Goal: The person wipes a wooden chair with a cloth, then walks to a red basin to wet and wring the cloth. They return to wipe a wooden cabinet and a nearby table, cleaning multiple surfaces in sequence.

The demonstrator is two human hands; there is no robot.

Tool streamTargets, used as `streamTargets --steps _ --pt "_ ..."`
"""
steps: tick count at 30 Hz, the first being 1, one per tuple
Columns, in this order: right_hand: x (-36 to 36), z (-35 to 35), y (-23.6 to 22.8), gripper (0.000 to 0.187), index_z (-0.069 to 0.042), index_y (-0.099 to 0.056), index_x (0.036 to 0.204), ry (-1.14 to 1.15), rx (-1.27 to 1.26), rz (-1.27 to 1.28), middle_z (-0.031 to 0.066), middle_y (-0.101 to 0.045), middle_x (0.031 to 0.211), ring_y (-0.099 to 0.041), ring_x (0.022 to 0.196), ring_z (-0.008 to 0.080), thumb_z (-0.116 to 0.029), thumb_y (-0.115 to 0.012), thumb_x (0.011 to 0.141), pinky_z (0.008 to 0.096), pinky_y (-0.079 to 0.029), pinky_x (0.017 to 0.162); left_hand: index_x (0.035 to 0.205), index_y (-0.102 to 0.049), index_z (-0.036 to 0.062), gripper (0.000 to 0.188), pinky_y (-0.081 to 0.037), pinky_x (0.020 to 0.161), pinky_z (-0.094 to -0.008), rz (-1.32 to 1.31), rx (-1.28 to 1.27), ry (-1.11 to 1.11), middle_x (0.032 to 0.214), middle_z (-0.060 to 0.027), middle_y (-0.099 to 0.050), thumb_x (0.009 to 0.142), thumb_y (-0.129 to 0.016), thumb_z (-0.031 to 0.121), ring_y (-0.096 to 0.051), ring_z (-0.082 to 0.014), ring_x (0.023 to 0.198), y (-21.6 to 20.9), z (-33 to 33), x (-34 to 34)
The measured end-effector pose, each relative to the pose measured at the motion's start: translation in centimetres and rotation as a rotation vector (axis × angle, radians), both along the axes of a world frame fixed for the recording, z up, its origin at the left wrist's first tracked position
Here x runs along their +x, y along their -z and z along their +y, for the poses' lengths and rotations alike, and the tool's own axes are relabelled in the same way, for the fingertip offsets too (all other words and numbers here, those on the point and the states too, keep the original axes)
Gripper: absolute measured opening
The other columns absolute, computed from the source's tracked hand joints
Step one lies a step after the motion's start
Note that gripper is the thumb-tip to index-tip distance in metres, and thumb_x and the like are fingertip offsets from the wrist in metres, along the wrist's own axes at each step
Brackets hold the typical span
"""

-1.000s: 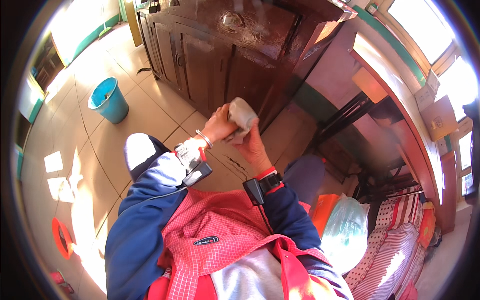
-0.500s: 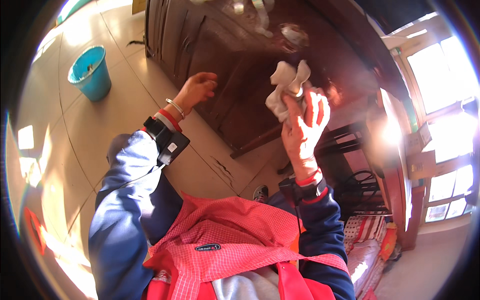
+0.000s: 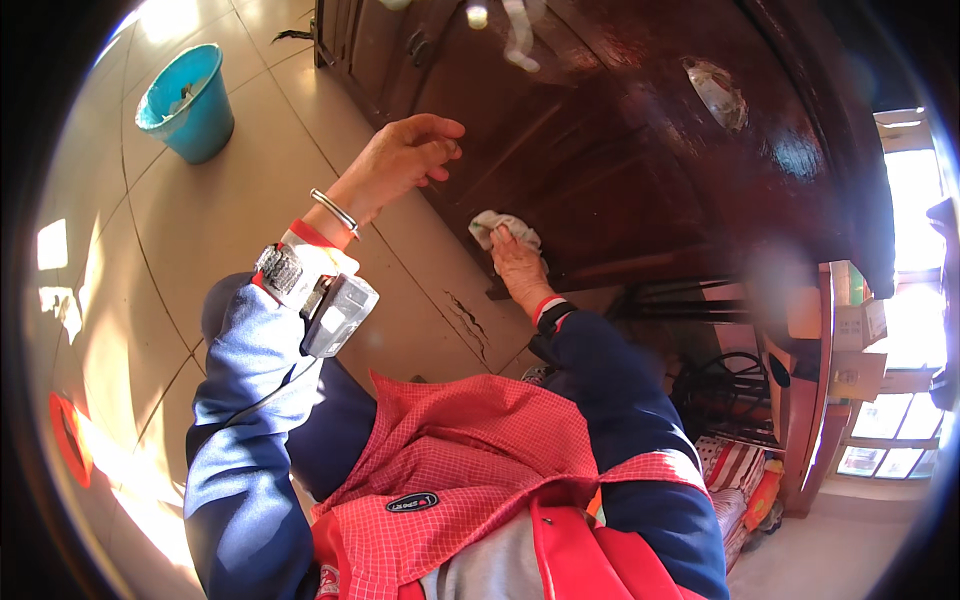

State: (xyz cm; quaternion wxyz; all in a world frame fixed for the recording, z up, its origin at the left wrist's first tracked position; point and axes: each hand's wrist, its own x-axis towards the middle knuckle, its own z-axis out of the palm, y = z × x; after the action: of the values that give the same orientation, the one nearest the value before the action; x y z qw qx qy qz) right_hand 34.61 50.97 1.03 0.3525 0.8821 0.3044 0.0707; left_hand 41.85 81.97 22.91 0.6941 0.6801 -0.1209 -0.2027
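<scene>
My right hand [image 3: 521, 268] presses a crumpled white cloth [image 3: 492, 222] against the lower part of a dark red-brown wooden cabinet [image 3: 590, 190]. The fingers lie over the cloth and cover part of it. Left of it, my left hand [image 3: 405, 160] hovers in front of the cabinet doors, its fingers loosely bent and apart, holding nothing. A pale, shiny oval patch or piece [image 3: 716, 95] shows on the cabinet farther right; I cannot make out what it is.
A turquoise bucket [image 3: 207, 125] with some rubbish inside stands on the tiled floor at the far left. Lower left lies an orange-red object [image 3: 70, 440]. A floor tile is cracked [image 3: 466, 322] near my feet. Cardboard boxes [image 3: 858, 375] are stacked by the window at right.
My right hand has moved down and left with the cloth, from higher on the cabinet to its lower part. My left hand has shifted slightly right. The view has turned a little.
</scene>
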Motion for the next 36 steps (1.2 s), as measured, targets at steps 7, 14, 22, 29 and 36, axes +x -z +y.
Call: streamTargets --steps 7,14,22,29,36 --pt "-3.3 -2.8 -2.6 0.029 -0.005 -0.061 0.105 -0.233 0.35 -0.052 0.0027 -0.055 0.109 -0.049 0.11 0.0194 -0.012 -0.048 0.079 0.0258 -0.038 0.098 0.118 -0.055 0.0056 0.034 -0.045 0.069 -0.0242 -0.024 0.035 -0.001 0.101 -0.002 -0.063 0.087 -0.052 0.019 -0.058 -0.0107 0.079 0.5 -1.2 0.4" --pt "-7.1 0.1 -26.9 0.035 -0.016 -0.061 0.109 0.147 0.168 -0.219 0.0031 -0.046 0.131 -0.033 0.129 0.0268 -0.015 -0.056 0.074 0.0483 -0.026 0.103 0.117 -0.057 0.0072 0.033 -0.045 0.069 -0.0248 -0.07 0.083 0.07 0.101 -0.0019 -0.063 0.087 -0.053 0.021 -0.059 -0.0112 0.08 1.0 -2.3 0.4" --pt "-6.5 -0.5 -24.4 0.049 -0.016 -0.045 0.129 0.119 0.104 -0.361 0.0031 -0.035 0.143 -0.032 0.131 0.0277 -0.013 -0.05 0.08 0.0429 -0.029 0.101 0.121 -0.054 0.0079 0.035 -0.045 0.069 -0.0226 -0.081 0.113 0.108 0.104 -0.0027 -0.062 0.089 -0.053 0.023 -0.058 -0.0088 0.081 0.7 -2.6 0.1" --pt "-7.4 -4.1 -3.6 0.027 -0.005 -0.058 0.107 0.009 0.238 0.113 0.0065 -0.048 0.13 -0.038 0.128 0.023 -0.011 -0.049 0.082 0.0333 -0.034 0.103 0.119 -0.056 0.0083 0.035 -0.045 0.069 -0.0221 -0.113 0.159 0.088 0.102 -0.002 -0.063 0.089 -0.054 0.026 -0.059 -0.0084 0.081 0.5 -2.0 0.2" --pt "-6.2 -2.9 8.2 0.034 -0.002 -0.064 0.108 0.243 -0.064 0.621 0.0141 -0.045 0.135 -0.031 0.133 0.0279 -0.018 -0.046 0.084 0.0329 -0.023 0.109 0.115 -0.057 0.0052 0.031 -0.044 0.067 -0.0228 -0.062 0.09 0.018 0.093 -0.0016 -0.061 0.088 -0.055 0.021 -0.056 -0.0094 0.077 0.1 -1.6 0.7"
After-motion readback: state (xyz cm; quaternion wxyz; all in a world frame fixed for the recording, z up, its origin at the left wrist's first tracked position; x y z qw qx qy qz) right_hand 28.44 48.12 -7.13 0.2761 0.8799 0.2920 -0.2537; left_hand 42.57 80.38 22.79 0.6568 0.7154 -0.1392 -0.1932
